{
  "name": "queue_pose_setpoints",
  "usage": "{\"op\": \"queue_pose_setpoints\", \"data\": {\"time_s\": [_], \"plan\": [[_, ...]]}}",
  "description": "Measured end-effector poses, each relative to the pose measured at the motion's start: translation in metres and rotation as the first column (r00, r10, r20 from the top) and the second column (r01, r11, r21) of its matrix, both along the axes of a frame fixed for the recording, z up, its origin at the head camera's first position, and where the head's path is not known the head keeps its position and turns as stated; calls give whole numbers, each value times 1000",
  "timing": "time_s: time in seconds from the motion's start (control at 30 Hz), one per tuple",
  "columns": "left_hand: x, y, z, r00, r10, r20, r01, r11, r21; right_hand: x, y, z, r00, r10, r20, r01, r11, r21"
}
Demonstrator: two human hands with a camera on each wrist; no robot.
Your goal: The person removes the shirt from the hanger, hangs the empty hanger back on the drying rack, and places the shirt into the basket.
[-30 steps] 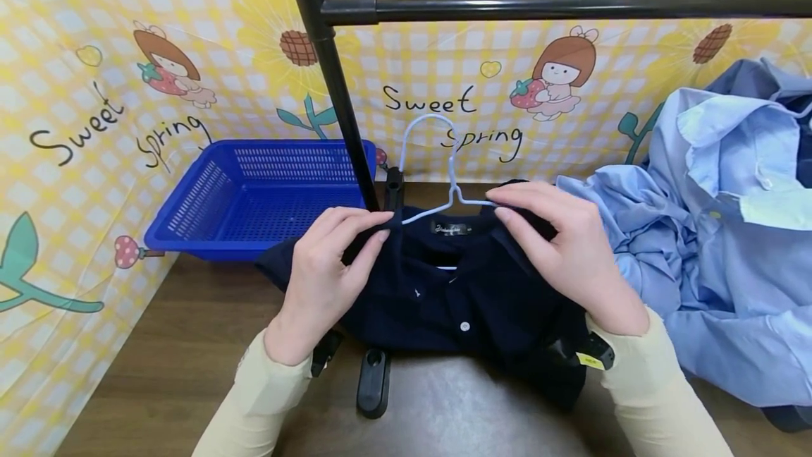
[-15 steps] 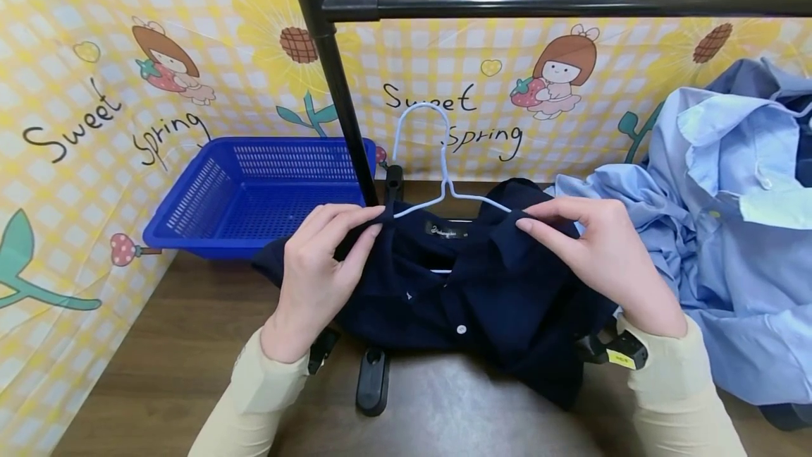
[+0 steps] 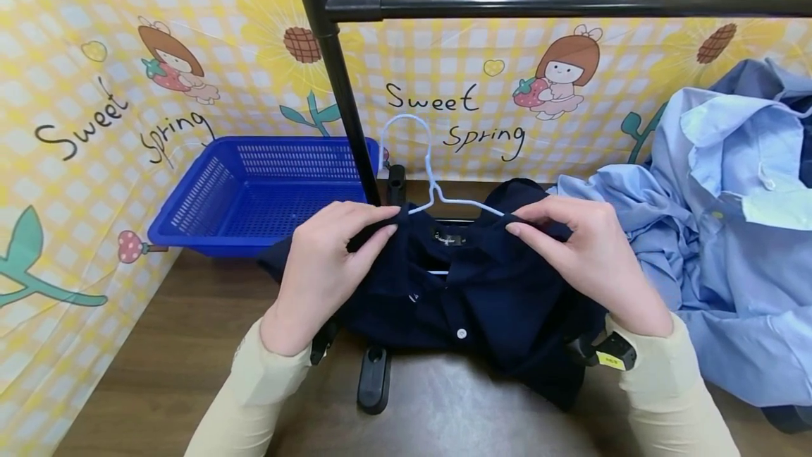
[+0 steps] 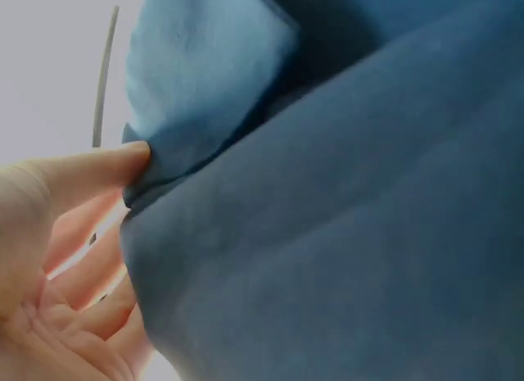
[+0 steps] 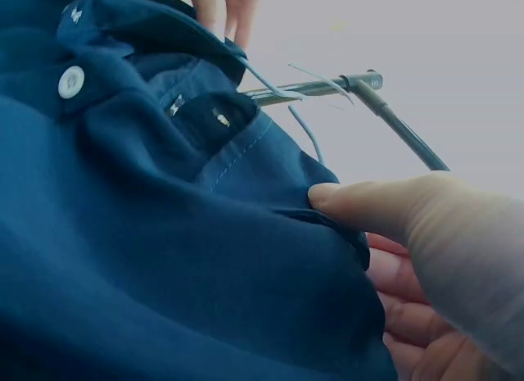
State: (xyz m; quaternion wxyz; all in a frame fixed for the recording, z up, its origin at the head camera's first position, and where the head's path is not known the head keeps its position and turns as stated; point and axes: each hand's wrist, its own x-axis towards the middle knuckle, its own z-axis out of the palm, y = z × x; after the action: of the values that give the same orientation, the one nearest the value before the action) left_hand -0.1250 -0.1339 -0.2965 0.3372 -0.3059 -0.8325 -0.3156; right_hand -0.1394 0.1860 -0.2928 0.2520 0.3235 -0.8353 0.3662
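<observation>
A dark navy shirt (image 3: 501, 302) with white buttons and a neck label hangs between both hands. A pale blue wire hanger (image 3: 433, 178) sits inside it, its hook and neck rising out of the collar and its lower bar showing through the neck opening. My left hand (image 3: 330, 259) pinches the shirt at the left side of the collar, thumb against the fingers. At the right side of the collar, my right hand (image 3: 586, 252) pinches cloth over the hanger's arm. The right wrist view shows that thumb pressing the shirt (image 5: 246, 225) near a collar seam. Cloth hides the hanger's ends.
A black clothes rack (image 3: 507, 5) stands behind the shirt, its post at the left and a foot (image 3: 374, 379) in front. Left of the post is a blue basket (image 3: 222, 231). Light blue shirts (image 3: 717, 245) are piled at the right against the patterned backdrop.
The right hand has shifted right along the collar to a new hold, then slightly back left. The hanger's hook has moved left and tilted. The left hand keeps its pinch.
</observation>
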Motion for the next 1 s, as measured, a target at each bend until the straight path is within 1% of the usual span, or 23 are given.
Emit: {"op": "queue_pose_setpoints", "data": {"time_s": [0.07, 0.2, 0.3, 0.5, 0.7, 0.87, 1.0], "plan": [[0, 3, 2, 1000, -14, 4, 14, 1000, -4, -1, -4, -1, 999, 34, -21, -34, 999, -9], [-1, 9, 7, 1000, 5, 9, -5, 1000, -20, -2, -11, -3, 996, 68, -65, -70, 997, -24], [-1, 10, 10, 999, 31, 22, -30, 999, -32, -2, -14, -4, 995, 57, -80, -61, 997, -41], [-2, 12, 12, 999, 37, 37, -36, 999, -19, 0, -17, -4, 996, 36, -81, -43, 996, -82], [-2, 14, 13, 999, 43, 14, -42, 999, -30, 1, -20, -4, 995, 44, -88, -53, 994, -97], [-3, 11, 12, 999, 39, -10, -39, 999, -20, 0, -19, -2, 994, 70, -83, -77, 994, -79], [-4, 8, 12, 999, 39, -20, -39, 999, -14, -1, -14, -2, 994, 73, -78, -77, 996, -54]]}}
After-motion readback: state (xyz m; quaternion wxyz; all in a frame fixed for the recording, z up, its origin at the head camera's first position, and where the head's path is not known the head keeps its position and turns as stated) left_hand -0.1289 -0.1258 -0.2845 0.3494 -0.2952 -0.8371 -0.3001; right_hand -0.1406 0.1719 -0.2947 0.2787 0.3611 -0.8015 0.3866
